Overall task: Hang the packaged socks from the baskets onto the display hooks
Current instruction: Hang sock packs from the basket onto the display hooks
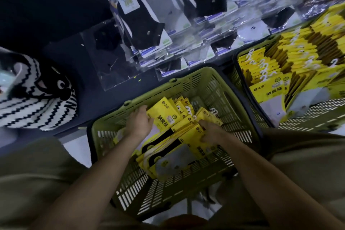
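Note:
A green slotted basket (pixel 214 87) stands right in front of me, holding a loose pile of yellow sock packs (pixel 183 136) with white hangers. My left hand (pixel 140 123) rests against the left side of an upright yellow pack (pixel 164 115) at the far left of the pile, fingers curled on its edge. My right hand (pixel 211 132) presses down on the stack's right side, fingers closed over the top packs. A second basket (pixel 236 58) to the right is filled with rows of the same yellow packs (pixel 291 58).
Clear-bagged black, grey and white socks (pixel 168 24) hang in overlapping rows on the dark display above the baskets. A black-and-white striped bag with a cat face (pixel 35 99) lies to the left. My knees flank the near basket.

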Demonstrator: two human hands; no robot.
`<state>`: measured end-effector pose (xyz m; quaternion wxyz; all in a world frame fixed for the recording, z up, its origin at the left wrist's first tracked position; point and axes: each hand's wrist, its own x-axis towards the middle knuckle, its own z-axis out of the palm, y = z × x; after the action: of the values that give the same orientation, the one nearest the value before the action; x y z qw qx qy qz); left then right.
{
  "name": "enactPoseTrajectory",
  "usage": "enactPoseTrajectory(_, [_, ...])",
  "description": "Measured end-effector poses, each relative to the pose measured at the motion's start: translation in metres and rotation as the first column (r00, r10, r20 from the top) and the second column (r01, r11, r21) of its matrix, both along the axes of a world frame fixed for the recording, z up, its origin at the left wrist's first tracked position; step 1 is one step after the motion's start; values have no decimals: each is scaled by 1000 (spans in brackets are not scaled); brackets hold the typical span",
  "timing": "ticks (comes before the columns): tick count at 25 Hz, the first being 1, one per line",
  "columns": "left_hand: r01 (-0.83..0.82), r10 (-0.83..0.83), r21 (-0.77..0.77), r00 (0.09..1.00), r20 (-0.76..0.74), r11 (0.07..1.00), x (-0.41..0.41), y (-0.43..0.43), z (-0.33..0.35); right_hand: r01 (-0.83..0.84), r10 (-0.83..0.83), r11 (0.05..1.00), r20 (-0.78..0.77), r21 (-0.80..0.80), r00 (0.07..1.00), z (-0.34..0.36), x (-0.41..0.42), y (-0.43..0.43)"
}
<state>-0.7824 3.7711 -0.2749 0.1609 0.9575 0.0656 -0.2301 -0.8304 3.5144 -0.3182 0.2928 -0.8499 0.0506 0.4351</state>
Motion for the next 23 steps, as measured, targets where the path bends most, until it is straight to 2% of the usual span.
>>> enactPoseTrajectory(2, [26,-24,-11,993,113,1000,-20,1,-1,-59,59,998,6,-37,998,0,-5,12])
enactPoseTrajectory(4, [79,-72,-44,987,142,996,-42,-1,0,-124,125,991,31,-54,992,4,-13,21])
enactPoseTrajectory(6, [146,-140,-78,987,80,986,-63,-3,-3,-143,143,990,67,-3,988,13,-14,23])
enactPoseTrajectory(9, [229,-252,-165,958,-139,959,-85,-7,-7,-212,199,975,163,65,966,38,-12,27])
enactPoseTrajectory(11, [176,-250,-287,938,-243,942,-95,-11,-7,-281,258,958,251,59,933,58,-6,33])
enactPoseTrajectory(14, [23,-104,-453,982,-155,891,-97,-11,3,-316,289,948,303,44,908,86,3,40])
enactPoseTrajectory(16, [-5,-59,-513,992,-108,858,-91,-5,18,-291,277,956,369,-17,887,106,9,45])
enactPoseTrajectory(17, [-18,-39,-533,995,-95,846,-85,0,27,-243,233,969,435,-32,870,115,12,46])
enactPoseTrajectory(19, [-121,84,-607,993,-88,786,-74,10,47,-17,-35,995,514,96,857,134,20,50])
enactPoseTrajectory(21, [-257,249,-713,961,-119,652,-64,18,73,201,-306,943,451,265,838,152,29,55])
enactPoseTrajectory(23, [-275,292,-795,948,-129,541,-54,20,99,255,-431,871,405,420,807,166,35,63])
